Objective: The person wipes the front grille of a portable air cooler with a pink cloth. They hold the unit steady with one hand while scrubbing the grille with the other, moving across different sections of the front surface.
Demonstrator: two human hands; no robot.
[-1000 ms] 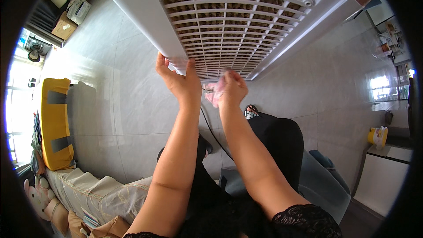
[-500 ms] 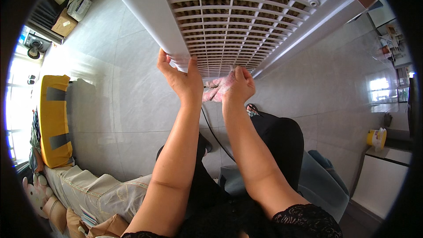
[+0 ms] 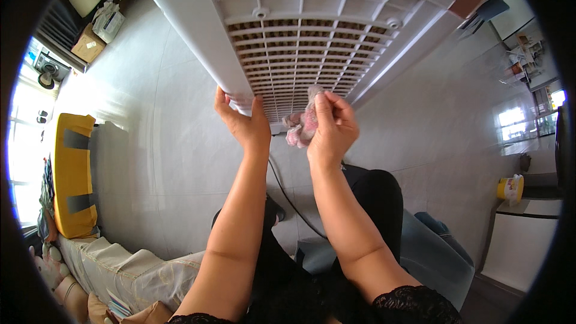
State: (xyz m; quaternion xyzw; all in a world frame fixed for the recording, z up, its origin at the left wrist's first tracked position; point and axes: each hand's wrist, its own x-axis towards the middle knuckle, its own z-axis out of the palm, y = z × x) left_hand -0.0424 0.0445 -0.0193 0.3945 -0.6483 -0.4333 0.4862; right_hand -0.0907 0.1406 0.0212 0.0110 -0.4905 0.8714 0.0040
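A tall white air cooler (image 3: 198,30) with a slatted grille (image 3: 312,54) leans across the upper middle; brownish honeycomb-like material shows behind the slats. Around its near left edge my left hand (image 3: 247,123) is closed, with the thumb on the grille side and the fingers over the outer side. My right hand (image 3: 333,132) pinches a crumpled pink and grey cloth (image 3: 303,129) between thumb and fingers. The cloth hangs in front of the grille's lower end; whether it touches the slats I cannot tell.
A dark cord (image 3: 288,198) runs over the grey tiled floor (image 3: 156,168) by my feet. To the left are a yellow and grey padded piece (image 3: 75,174) and a covered sofa (image 3: 132,264). A yellow tub (image 3: 510,188) stands on a white cabinet (image 3: 521,246) at the right.
My right hand has moved slightly right with the cloth, turning so that more of the cloth shows. The grille appears lower in view. My left hand keeps its hold on the edge.
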